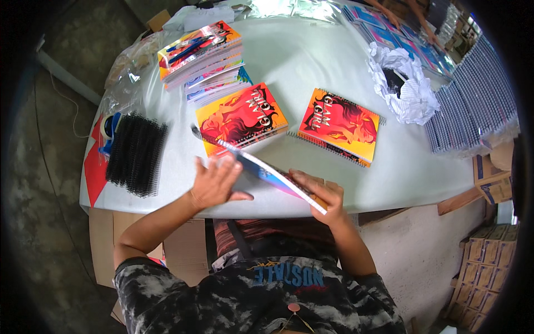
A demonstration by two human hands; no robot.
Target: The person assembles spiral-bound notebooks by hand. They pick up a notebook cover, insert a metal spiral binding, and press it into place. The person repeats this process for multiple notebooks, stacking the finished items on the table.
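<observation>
Tilted up on its edge above the near side of the table is a notebook (pixel 278 177), its white page edges facing up and a blue-pink cover partly showing. My right hand (pixel 325 196) is closed around its near right end. A dark spiral coil (pixel 207 135) seems to stick out at its far left end. My left hand (pixel 218 181) is open beside that end, fingers spread and slightly blurred; whether it touches the notebook I cannot tell. Just beyond lies a pile of red-yellow notebooks (pixel 242 118), and right of it a smaller pile of coil-bound ones (pixel 340 125).
Black spiral coils (pixel 136 155) lie at the left by a blue tape dispenser (pixel 109 133). A tall notebook stack (pixel 203 53) has pens on top. Crumpled paper (pixel 403 83) and stacked bound books (pixel 473 106) occupy the right. Another person's hands (pixel 411 16) are at the far right.
</observation>
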